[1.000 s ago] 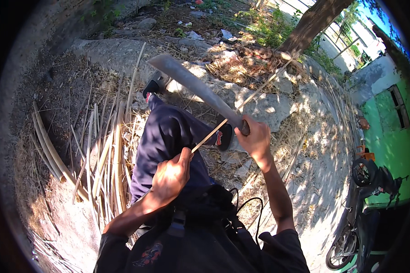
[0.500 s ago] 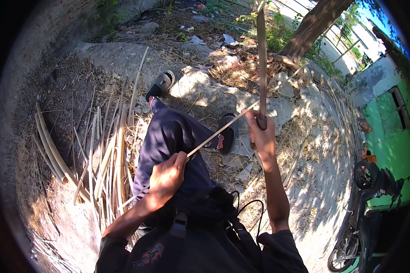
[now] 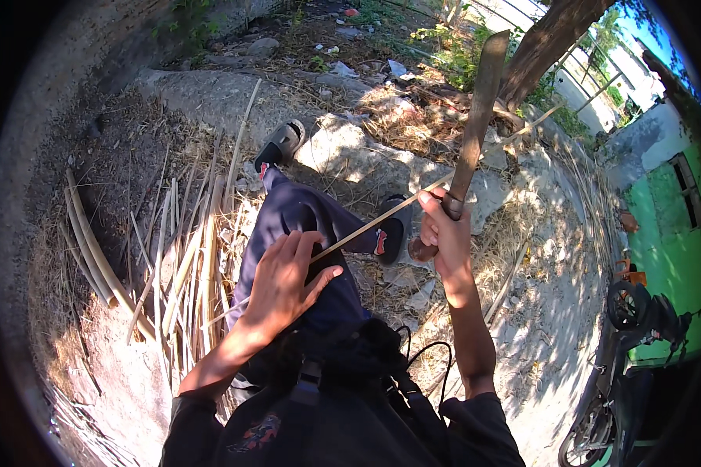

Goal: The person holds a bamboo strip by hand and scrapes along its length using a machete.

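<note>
My right hand is closed around the handle of a machete, whose broad, dark blade points up and away, tilted to the right. The thumb of that hand also presses on a long, thin bamboo strip. From there the strip slants down to the left over my thigh, and its far part runs on to the upper right behind the blade. My left hand lies over the lower part of the strip with its fingers stretched out and its thumb apart. The palm hides where the strip passes beneath it.
Several split bamboo lengths lie on the ground to my left, beside curved thicker pieces. A stone ledge crosses ahead of my sandals. A tree trunk rises at the upper right; a motorbike stands by a green wall.
My left hand has let its grip loosen and spread its fingers. The machete has tipped to the right, showing more of its flat side. The strip's far end now shows farther right.
</note>
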`<move>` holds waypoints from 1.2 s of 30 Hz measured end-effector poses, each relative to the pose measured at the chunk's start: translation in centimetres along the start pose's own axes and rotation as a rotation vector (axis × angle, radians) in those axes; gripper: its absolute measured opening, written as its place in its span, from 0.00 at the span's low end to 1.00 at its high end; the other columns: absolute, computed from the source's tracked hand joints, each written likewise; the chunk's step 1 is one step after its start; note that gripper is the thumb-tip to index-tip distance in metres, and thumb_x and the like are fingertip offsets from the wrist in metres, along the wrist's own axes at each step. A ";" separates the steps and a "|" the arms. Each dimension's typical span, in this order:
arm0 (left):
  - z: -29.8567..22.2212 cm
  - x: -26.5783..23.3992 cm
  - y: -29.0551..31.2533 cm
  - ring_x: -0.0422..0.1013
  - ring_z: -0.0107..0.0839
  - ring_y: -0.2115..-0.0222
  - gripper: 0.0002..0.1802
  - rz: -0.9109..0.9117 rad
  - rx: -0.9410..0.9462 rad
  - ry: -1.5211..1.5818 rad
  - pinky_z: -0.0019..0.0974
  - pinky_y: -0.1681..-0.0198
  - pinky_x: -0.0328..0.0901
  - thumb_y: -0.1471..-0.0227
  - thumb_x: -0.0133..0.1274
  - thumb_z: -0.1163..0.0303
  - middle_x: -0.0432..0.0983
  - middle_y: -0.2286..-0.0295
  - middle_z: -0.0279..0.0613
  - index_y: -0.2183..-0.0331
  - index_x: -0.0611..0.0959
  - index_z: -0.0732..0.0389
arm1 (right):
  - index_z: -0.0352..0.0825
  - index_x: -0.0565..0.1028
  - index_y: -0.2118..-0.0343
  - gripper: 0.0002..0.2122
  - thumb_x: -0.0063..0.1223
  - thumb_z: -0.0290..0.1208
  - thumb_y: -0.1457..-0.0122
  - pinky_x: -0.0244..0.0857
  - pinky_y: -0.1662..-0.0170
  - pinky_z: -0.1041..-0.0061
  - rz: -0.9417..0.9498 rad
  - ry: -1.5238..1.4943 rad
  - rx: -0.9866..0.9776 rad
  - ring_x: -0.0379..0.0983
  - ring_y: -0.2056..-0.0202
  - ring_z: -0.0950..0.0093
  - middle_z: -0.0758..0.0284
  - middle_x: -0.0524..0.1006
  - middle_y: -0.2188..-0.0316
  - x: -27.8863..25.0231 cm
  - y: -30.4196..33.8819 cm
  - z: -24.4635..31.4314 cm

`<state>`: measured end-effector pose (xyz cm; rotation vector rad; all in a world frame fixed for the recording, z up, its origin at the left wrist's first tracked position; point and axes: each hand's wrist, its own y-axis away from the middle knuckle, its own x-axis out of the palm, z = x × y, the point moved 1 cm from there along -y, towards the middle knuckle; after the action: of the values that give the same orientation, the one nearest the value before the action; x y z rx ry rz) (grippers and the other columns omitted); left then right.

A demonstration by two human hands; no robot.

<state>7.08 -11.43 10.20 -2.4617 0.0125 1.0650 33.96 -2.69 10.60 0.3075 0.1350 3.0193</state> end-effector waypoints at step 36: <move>-2.2 0.6 -1.8 0.62 0.14 0.80 0.08 -0.056 -0.276 0.726 0.29 0.79 0.55 0.34 0.57 0.72 0.73 0.82 0.33 0.63 0.80 0.68 | 0.41 0.75 0.66 0.15 0.71 0.36 0.52 0.70 0.74 0.61 0.197 1.104 -0.853 0.80 0.75 0.58 0.68 0.82 0.74 4.3 3.5 1.1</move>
<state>9.40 -10.60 11.86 -2.9401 0.0247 0.1054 29.66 -5.57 12.84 -1.4223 -1.0854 2.6630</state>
